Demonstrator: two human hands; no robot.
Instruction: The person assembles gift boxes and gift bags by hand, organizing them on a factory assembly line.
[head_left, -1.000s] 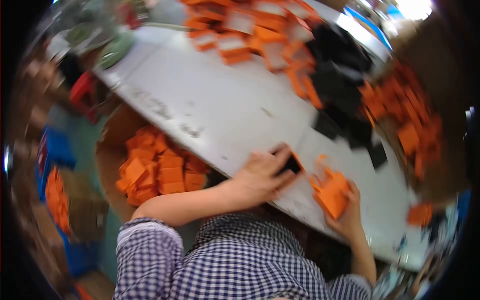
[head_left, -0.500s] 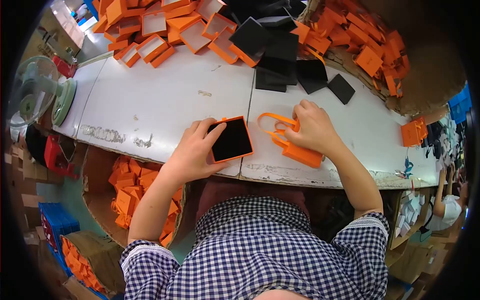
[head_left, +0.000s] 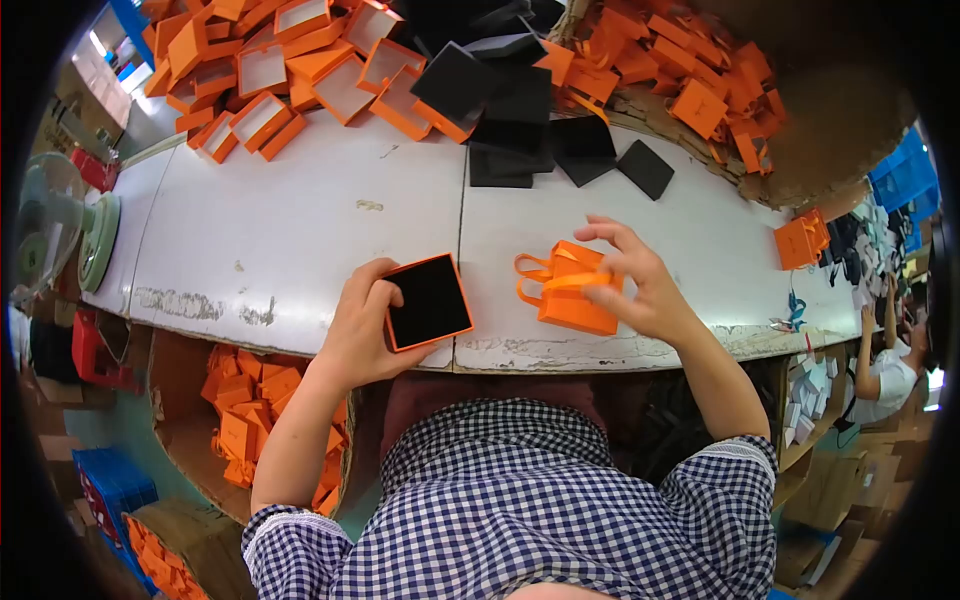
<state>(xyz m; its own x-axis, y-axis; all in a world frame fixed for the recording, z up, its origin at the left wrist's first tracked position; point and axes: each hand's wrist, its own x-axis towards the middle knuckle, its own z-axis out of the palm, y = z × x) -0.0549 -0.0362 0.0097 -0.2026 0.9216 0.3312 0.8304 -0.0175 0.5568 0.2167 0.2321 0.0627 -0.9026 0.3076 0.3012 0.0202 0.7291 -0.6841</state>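
An orange-edged box (head_left: 430, 302) with a black inside lies on the white table near its front edge. My left hand (head_left: 365, 315) grips its left side, thumb below and fingers at the upper left. To the right, a small orange bag (head_left: 578, 290) with ribbon handles lies on the table. Over its right side is my right hand (head_left: 640, 285), fingers apart, with a ribbon loop passing close to the thumb. Whether the thumb touches the ribbon is unclear.
Open orange boxes (head_left: 262, 70) pile up at the back left, beside black square pads (head_left: 515, 120). A carton of orange bags (head_left: 700, 105) is at the back right. Another orange bag (head_left: 800, 240) stands far right. A fan (head_left: 95, 240) stands at the left. A co-worker (head_left: 885, 375) is at the right.
My right hand has opened and shifted off the bag, which now lies flatter with its front showing. My left hand still holds the box. The whole view has shifted slightly.
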